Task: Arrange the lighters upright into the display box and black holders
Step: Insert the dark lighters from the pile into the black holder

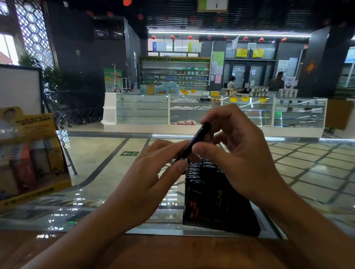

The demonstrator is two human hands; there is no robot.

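Your left hand (pixel 150 174) and right hand (pixel 239 151) pinch one black lighter (pixel 194 143).
Under them, a black holder (pixel 220 209) packed with lighters; a yellow display box (pixel 25 160) sits at the counter's (pixel 110 164) left edge.

I'm looking out over a shop floor, a supermarket or general store by the look of it. Right under me is a glass-topped desk (pixel 101 171) with a yellow display box (pixel 27 158) of coloured lighters at its left end, retail-style. Across the aisle stands a long row of glass showcase counters (pixel 214 111) with yellow price tags on top. Behind them, wall shelves (pixel 174 73) hold rows of packaged goods. Nested shopping carts (pixel 80 111) are parked at the left, and red lanterns (pixel 172 37) hang along the ceiling
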